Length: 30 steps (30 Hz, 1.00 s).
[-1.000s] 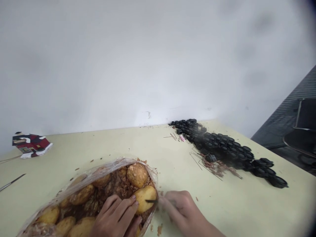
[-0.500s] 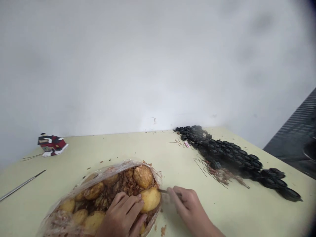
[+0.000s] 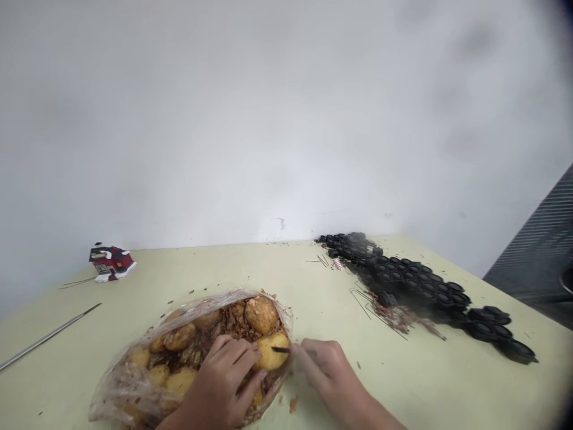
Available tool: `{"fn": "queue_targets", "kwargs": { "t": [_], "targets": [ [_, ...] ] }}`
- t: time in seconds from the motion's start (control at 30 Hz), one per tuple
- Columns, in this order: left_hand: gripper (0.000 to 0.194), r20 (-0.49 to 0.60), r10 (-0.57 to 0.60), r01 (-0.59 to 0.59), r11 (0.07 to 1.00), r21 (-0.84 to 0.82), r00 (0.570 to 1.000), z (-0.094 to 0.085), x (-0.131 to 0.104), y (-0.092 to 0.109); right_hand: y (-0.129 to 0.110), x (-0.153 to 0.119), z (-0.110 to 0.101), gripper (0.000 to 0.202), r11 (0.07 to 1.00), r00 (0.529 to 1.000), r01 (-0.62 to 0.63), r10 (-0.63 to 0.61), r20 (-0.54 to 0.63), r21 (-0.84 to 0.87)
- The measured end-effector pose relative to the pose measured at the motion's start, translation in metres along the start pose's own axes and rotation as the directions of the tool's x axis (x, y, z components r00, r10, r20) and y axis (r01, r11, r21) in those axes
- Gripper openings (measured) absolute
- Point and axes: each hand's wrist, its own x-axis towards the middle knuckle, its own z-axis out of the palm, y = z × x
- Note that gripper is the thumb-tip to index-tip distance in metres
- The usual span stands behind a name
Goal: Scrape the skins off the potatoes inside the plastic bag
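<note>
In the head view a clear plastic bag lies open, filled with potatoes and brown, crumbly scraps. My left hand reaches into the bag, its fingers closed against the left side of a yellow potato. From the right, my right hand grips a slim tool with a narrow dark blade; the blade lies across the face of that potato. The tool's handle is hidden in my fingers, which are slightly blurred. Behind it sits a browner, rough-skinned potato.
Many small black round pots run along the table's right side, beside thin wires and a reddish-brown fibrous heap. A red toy house and a long metal rod lie on the left. The wall rises behind.
The dark blade has moved from the potato's upper right edge onto its face. My left hand keeps its hold. The whole view has shifted slightly.
</note>
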Motion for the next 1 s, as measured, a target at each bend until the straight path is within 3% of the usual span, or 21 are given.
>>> {"fn": "queue_targets", "kwargs": {
  "t": [0.07,0.2,0.37,0.53,0.7,0.9,1.0],
  "targets": [
    [0.013,-0.015,0.007,-0.007,1.000,0.004,1.000,0.000,0.000,0.000,0.000,-0.002,0.002,0.046,0.997,0.999,0.033,-0.033,0.003,-0.063],
    [0.013,-0.019,0.021,-0.021,1.000,0.017,1.000,-0.001,0.002,0.001,-0.001,-0.003,0.002,0.045,0.992,0.990,-0.003,-0.014,-0.142,-0.124],
    [0.013,-0.016,0.023,-0.023,1.000,0.007,1.000,0.002,0.000,-0.002,-0.004,-0.002,-0.001,0.043,0.998,0.998,0.037,-0.034,0.055,-0.049],
    [0.015,-0.030,0.008,-0.009,1.000,-0.021,1.000,0.006,-0.005,-0.005,0.003,-0.002,-0.002,0.042,0.982,0.983,0.087,-0.112,-0.148,-0.170],
    [0.015,-0.015,0.057,-0.057,0.998,0.027,0.998,-0.001,0.002,-0.003,0.004,-0.002,0.005,0.040,0.970,0.979,0.201,-0.201,0.011,-0.139],
    [0.015,0.004,0.085,-0.086,0.994,0.061,0.996,-0.004,0.003,-0.005,0.004,-0.003,0.007,0.040,0.927,0.949,0.251,-0.292,-0.118,-0.279],
    [0.015,0.020,0.093,-0.095,0.993,0.071,0.995,-0.004,0.002,-0.006,0.002,-0.003,0.008,0.043,0.933,0.958,0.268,-0.285,-0.037,-0.241]
  ]
}}
